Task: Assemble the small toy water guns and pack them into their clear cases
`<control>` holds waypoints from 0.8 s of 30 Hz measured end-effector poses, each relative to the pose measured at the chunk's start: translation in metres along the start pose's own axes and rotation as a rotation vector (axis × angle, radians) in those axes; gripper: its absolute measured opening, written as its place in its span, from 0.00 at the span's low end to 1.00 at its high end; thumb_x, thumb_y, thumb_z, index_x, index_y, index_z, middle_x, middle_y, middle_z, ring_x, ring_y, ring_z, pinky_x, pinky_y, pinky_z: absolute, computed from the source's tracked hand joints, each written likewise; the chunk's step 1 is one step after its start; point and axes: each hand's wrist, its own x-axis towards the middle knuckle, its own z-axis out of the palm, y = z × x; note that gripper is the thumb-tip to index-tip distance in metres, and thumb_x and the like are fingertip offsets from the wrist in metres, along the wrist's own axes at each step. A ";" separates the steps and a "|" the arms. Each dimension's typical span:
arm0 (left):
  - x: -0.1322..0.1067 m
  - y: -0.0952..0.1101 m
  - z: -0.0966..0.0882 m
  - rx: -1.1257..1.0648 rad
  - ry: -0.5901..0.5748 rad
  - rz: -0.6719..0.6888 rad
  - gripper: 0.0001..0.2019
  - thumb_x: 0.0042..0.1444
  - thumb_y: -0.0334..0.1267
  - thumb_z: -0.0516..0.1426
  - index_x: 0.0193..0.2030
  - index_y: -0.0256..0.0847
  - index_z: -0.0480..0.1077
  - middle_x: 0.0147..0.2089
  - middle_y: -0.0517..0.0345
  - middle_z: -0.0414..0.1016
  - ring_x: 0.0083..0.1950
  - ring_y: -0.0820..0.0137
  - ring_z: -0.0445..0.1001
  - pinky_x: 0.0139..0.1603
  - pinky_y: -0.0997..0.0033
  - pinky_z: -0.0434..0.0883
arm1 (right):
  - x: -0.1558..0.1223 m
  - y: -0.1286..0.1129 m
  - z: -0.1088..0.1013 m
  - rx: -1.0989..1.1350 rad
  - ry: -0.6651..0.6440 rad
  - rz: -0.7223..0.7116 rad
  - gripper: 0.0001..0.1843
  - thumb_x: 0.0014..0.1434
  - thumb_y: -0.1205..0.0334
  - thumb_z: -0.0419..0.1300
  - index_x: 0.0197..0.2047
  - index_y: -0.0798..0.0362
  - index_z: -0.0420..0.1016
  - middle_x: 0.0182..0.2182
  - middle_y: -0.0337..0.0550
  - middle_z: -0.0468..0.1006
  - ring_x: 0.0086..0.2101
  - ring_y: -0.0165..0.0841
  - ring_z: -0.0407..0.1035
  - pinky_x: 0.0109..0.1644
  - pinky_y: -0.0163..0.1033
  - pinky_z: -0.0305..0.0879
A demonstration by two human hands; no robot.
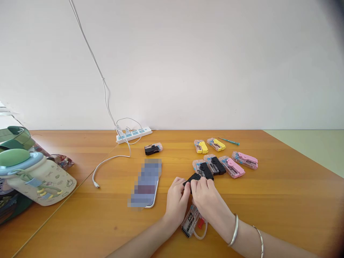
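My left hand (177, 200) and my right hand (205, 195) meet at the front middle of the table, fingers closed on a black plastic piece (191, 179). My fingers cover much of that piece. Below them lies a clear mini water gun body (189, 223) with printed lettering, a bent clear tube (200, 237) and a red part (201, 223). Just beyond my fingers rests a black-and-clear mini water gun (203, 168), with another black one (215, 165) beside it. Two pink ones (233, 167) (245, 159) and two yellow ones (201, 147) (216, 144) lie further off.
A phone (146, 184) lies left of my hands, with one more black water gun (153, 148) behind it. A power strip (134, 135) with a white cable (113, 156) sits near the wall. A teal screwdriver (229, 141) lies back right; a cream bottle (43, 182) stands far left.
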 end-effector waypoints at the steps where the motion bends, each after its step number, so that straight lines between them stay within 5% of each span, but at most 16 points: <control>1: 0.000 0.000 0.000 0.000 0.005 -0.005 0.17 0.61 0.40 0.41 0.20 0.42 0.48 0.22 0.59 0.58 0.31 0.67 0.59 0.32 0.69 0.59 | 0.001 0.000 -0.001 0.003 -0.002 0.002 0.13 0.53 0.77 0.46 0.25 0.55 0.66 0.21 0.44 0.64 0.23 0.36 0.56 0.28 0.42 0.47; 7: 0.000 0.000 0.000 0.007 0.048 -0.034 0.18 0.61 0.40 0.41 0.20 0.42 0.49 0.23 0.59 0.59 0.31 0.67 0.60 0.31 0.68 0.59 | 0.008 0.005 -0.010 -0.031 -0.082 -0.076 0.12 0.52 0.78 0.47 0.27 0.57 0.68 0.22 0.45 0.65 0.22 0.36 0.59 0.26 0.41 0.46; 13: 0.000 -0.002 0.001 -0.011 0.044 -0.041 0.16 0.61 0.39 0.42 0.22 0.42 0.54 0.26 0.59 0.62 0.33 0.67 0.61 0.35 0.68 0.60 | 0.018 0.019 -0.011 0.228 -0.010 -0.069 0.12 0.51 0.80 0.49 0.26 0.56 0.67 0.23 0.45 0.70 0.22 0.36 0.62 0.26 0.41 0.45; 18: 0.001 -0.003 0.002 -0.022 0.050 -0.061 0.17 0.62 0.39 0.41 0.22 0.42 0.55 0.25 0.60 0.60 0.31 0.68 0.61 0.31 0.70 0.60 | 0.020 0.038 -0.002 0.372 0.034 -0.059 0.07 0.53 0.72 0.53 0.26 0.54 0.66 0.19 0.39 0.69 0.23 0.33 0.64 0.28 0.38 0.47; 24: 0.002 0.003 -0.002 -0.042 -0.019 0.022 0.21 0.64 0.39 0.42 0.28 0.41 0.72 0.32 0.56 0.72 0.39 0.66 0.65 0.41 0.68 0.63 | -0.009 0.066 0.018 0.664 0.190 0.025 0.15 0.60 0.71 0.45 0.27 0.54 0.69 0.18 0.37 0.67 0.21 0.29 0.60 0.28 0.35 0.49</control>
